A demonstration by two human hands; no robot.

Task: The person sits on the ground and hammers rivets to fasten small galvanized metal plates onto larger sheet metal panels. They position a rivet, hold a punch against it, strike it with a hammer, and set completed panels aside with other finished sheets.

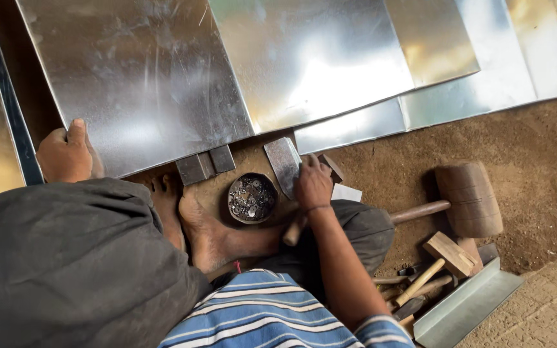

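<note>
Two hands work: the left hand pins the metal sheet's near edge, grip closed over it; the right hand clasps a hammer, bowl just left of that grip.

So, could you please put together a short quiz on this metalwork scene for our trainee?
1. True or false: the left hand rests on the edge of the large metal sheet.
2. What does the small round bowl beside the bare foot hold?
A. water
B. small metal pieces
C. sand
3. Fill in: the right hand grips a tool with a wooden ____.

Key
1. True: its thumb lies on the sheet's lower left corner.
2. B: small metal pieces, too small to tell further.
3. Handle: the flat metal head points up toward the sheets. The big wooden mallet lies untouched on the dirt to the right.
</note>
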